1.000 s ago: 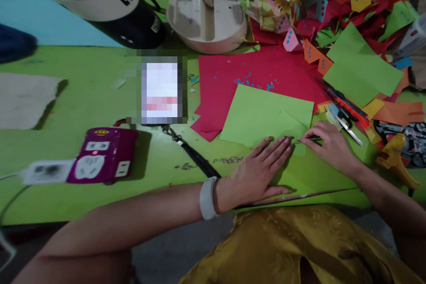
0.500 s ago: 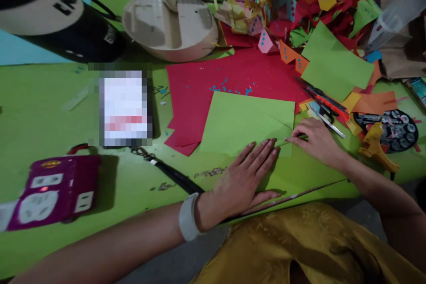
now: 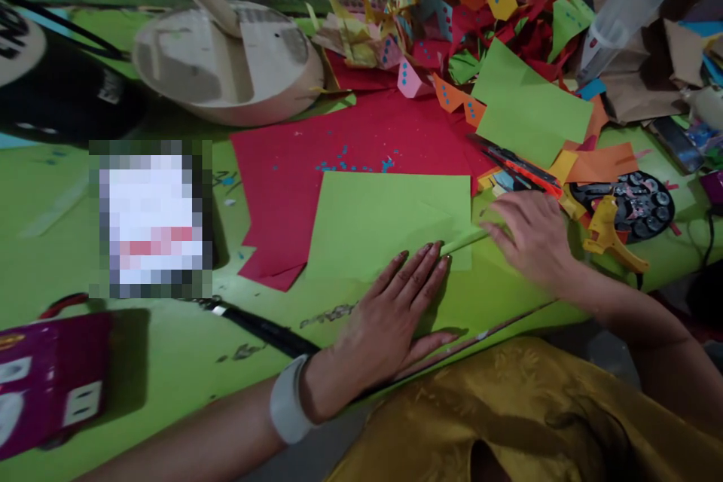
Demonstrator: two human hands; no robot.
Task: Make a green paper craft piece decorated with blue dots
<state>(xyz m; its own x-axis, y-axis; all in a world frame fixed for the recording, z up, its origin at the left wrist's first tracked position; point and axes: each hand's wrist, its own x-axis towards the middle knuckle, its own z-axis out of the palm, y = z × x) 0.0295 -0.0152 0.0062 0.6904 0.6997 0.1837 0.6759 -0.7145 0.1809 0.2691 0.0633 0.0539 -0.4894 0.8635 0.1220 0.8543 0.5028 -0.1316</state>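
Observation:
A light green sheet of paper point(image 3: 378, 222) lies over red paper and the green tabletop. My left hand point(image 3: 398, 309) rests flat near its lower edge, fingers stretched out and pressing down. From under those fingertips a narrow strip of green paper point(image 3: 464, 240) slants up to the right; whether it is a separate piece or part of the sheet, I cannot tell. At its far end the fingers of my right hand point(image 3: 531, 241) are pinched together on it, just past the sheet's right edge.
Red paper point(image 3: 276, 188) with blue specks lies behind. Scissors point(image 3: 520, 166), a yellow glue gun point(image 3: 613, 237) and a black palette point(image 3: 647, 203) are at right. Cut-paper pieces point(image 3: 452, 7) heap at the back. Left are a blurred-out device point(image 3: 152, 215), purple socket box point(image 3: 56, 376) and round container point(image 3: 226, 68).
My right hand has moved outward from my left fingertips, and more of the green strip shows between them. My left hand stays flat on the sheet. The camera has swung right.

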